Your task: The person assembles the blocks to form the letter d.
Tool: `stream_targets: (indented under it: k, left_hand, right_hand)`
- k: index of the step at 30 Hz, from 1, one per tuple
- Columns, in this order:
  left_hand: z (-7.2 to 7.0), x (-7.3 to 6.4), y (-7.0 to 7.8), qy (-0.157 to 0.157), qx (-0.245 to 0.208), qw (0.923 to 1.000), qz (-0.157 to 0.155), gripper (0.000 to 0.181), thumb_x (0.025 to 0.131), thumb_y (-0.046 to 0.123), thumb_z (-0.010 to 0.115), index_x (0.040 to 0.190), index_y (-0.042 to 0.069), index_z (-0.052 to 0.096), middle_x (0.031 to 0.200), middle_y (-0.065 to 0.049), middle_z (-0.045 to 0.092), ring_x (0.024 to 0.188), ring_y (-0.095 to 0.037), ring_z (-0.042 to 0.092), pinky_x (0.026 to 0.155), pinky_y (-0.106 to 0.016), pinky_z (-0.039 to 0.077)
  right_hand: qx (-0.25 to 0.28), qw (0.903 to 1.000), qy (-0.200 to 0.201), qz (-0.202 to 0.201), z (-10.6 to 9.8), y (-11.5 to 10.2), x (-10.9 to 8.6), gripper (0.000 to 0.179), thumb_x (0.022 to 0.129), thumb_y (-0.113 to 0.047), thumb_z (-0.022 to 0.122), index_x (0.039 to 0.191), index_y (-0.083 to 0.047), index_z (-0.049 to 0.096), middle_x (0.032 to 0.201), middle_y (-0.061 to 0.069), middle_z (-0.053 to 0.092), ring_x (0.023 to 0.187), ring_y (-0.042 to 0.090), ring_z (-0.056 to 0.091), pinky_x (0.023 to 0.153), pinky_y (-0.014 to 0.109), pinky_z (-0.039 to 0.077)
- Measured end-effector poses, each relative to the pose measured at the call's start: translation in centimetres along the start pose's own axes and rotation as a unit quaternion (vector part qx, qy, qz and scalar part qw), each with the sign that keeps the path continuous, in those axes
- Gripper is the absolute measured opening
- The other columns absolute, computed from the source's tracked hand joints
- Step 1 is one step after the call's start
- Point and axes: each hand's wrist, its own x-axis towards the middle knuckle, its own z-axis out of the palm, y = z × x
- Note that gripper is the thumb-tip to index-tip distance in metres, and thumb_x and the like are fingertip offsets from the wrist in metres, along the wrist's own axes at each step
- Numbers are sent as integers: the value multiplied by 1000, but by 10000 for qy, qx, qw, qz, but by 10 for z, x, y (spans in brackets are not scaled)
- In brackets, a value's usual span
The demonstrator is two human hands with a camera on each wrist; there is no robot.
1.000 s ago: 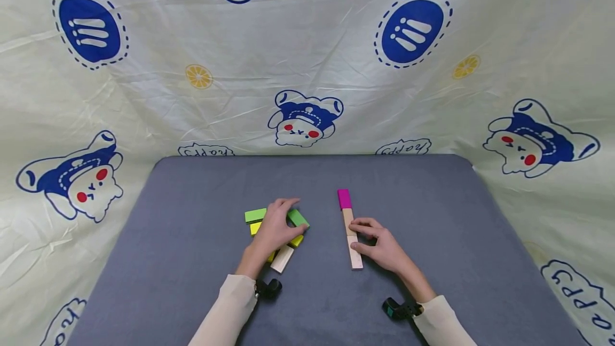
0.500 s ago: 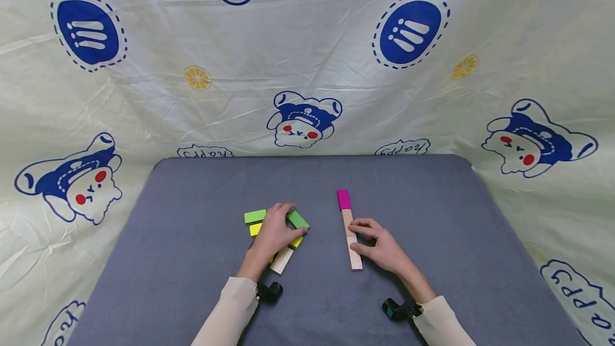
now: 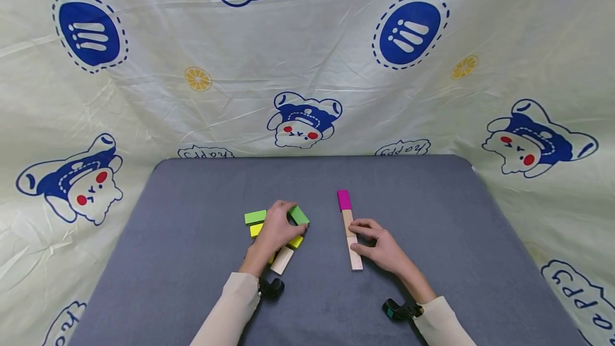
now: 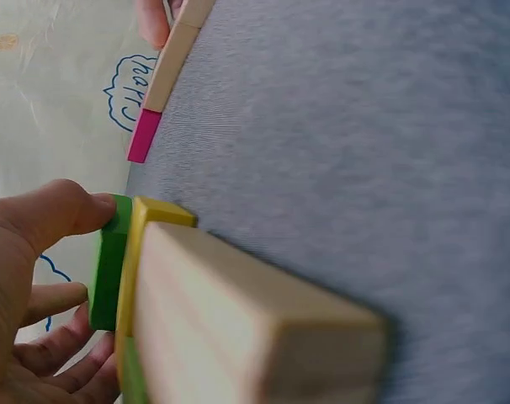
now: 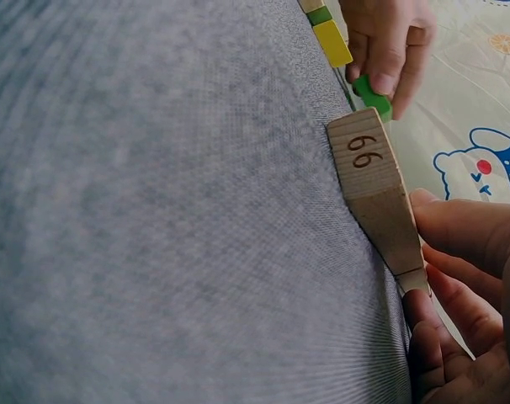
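Left hand has shifted slightly, arched, pinching a green block.

The left hand pinches, thumb opposite fingers; to its right, the right hand points toward it, thumb and forefinger parted (loosely bent).

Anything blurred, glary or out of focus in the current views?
Head: evenly lit and fairly crisp, mild sheen on the creased backdrop; left wrist: the nearest wooden block looks soft, the grey tabletop smeared; right wrist: the digits on the block marked 66 are legible, the tabletop at far left blurry.
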Motion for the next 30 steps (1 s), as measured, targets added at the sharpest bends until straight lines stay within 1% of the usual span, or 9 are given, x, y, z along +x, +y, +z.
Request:
stream_targets:
  k: [3, 7, 11, 14, 20, 26, 30]
  left_hand:
    - [-2, 5, 2, 44, -118, 9999, 86, 61, 85, 26, 82, 137, 1, 63, 133, -20, 58, 112, -33, 59, 89, -44, 54]
    - [-6, 14, 5, 185, -326, 9990, 259, 62, 84, 24, 79, 139, 0, 61, 135, -20, 56, 112, -33, 57, 89, -45, 51]
    - [-9, 24, 9, 345, -549, 9969, 451, 63, 83, 20, 77, 141, -1, 60, 137, -20, 54, 104, -30, 60, 86, -41, 53]
    - [-10, 31, 12, 392, -730, 9952, 524, 63, 84, 18, 78, 141, 0, 60, 138, -19, 54, 97, -26, 62, 84, -38, 55]
    - [-7, 40, 18, 439, -1049, 9928, 385, 62, 82, 13, 82, 139, 1, 61, 138, -20, 53, 97, -26, 64, 87, -39, 57]
    - [0, 48, 20, 226, -1313, 9910, 142, 67, 83, 13, 84, 144, 3, 58, 142, -19, 52, 105, -26, 66, 93, -39, 57]
    - [4, 55, 23, 155, -1342, 9908, 36, 65, 82, 17, 85, 142, 5, 60, 139, -18, 55, 104, -24, 67, 92, -38, 57]
  right_hand:
    - [-2, 10000, 13, 1, 0, 0, -1, 42, 92, -18, 79, 131, -6, 71, 136, 11, 62, 119, 28, 58, 91, 31, 47]
    - [-17, 10000, -1, 46, 0, 0, 0, 42, 92, -19, 79, 131, -6, 71, 137, 10, 61, 122, 30, 58, 96, 34, 48]
    - [-16, 10000, -39, 34, 1, 0, 3, 43, 92, -19, 79, 132, -7, 70, 138, 10, 61, 123, 30, 58, 98, 37, 48]
    - [-29, 10000, -28, 14, 1, 0, 4, 43, 91, -18, 79, 132, -6, 70, 138, 11, 61, 121, 30, 58, 96, 37, 48]
    - [-60, 10000, -4, -45, 0, 1, 3, 43, 91, -17, 79, 132, -5, 70, 138, 11, 61, 120, 29, 58, 94, 35, 48]
    - [-85, 10000, -1, -4, 1, 1, 2, 42, 91, -17, 79, 131, -6, 70, 137, 11, 61, 120, 29, 59, 93, 34, 48]
    - [-76, 10000, 2, 12, 1, 0, 1, 42, 92, -18, 79, 131, -6, 70, 137, 11, 61, 120, 29, 59, 92, 35, 48]
